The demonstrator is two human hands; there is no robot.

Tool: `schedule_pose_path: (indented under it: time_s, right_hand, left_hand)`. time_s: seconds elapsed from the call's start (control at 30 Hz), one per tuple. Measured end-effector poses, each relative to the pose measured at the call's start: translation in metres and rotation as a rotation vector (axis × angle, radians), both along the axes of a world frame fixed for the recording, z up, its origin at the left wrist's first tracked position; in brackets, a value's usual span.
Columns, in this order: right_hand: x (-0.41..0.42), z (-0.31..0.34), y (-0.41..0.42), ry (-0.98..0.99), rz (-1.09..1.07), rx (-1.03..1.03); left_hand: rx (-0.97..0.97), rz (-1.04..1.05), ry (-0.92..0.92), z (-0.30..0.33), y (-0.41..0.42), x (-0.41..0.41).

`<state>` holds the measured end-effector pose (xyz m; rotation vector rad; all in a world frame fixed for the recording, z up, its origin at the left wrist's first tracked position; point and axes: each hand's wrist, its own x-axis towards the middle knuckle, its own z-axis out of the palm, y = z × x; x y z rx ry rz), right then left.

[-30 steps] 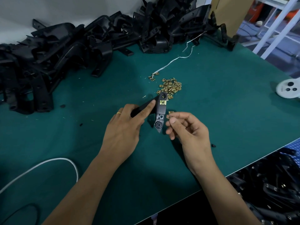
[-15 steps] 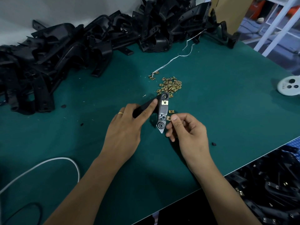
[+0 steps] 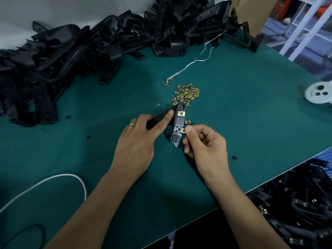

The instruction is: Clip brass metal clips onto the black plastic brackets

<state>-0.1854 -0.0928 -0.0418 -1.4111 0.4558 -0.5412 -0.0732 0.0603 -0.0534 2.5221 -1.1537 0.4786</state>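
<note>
My left hand [image 3: 138, 141] grips a black plastic bracket [image 3: 178, 123] above the green table, its flat face turned up. One brass clip [image 3: 181, 113] sits on the bracket's upper part. My right hand [image 3: 204, 146] pinches a second brass clip [image 3: 183, 130] against the bracket's right edge, near its lower round hole. A loose clip [image 3: 188, 121] lies on the table just right of the bracket. A small heap of brass clips [image 3: 186, 93] lies beyond it.
A big pile of black brackets [image 3: 89, 45] fills the back and left of the green table [image 3: 251, 105]. A white string [image 3: 194, 63] and white cable [image 3: 53, 180] lie on it. A white round part [image 3: 318, 94] is far right. A bin of clipped brackets [image 3: 296, 203] stands below the front edge.
My right hand has brought its clip left onto the bracket's lower right edge. The bracket has turned a little more upright in my left hand.
</note>
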Motion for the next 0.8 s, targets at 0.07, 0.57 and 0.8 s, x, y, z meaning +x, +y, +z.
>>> schedule_pose_path:
  time_s: [0.07, 0.57, 0.8]
  right_hand:
    - [0.004, 0.0, 0.004, 0.02, -0.055, -0.012]
    - [-0.011, -0.003, 0.039, -0.059, 0.068, 0.152]
    - [-0.022, 0.01, 0.023, -0.013, -0.014, 0.178]
  left_hand:
    - [0.005, 0.032, 0.0, 0.001, -0.001, -0.001]
    - [0.107, 0.112, -0.089, 0.015, 0.001, -0.013]
    - [0.125, 0.017, -0.099, 0.024, -0.002, -0.025]
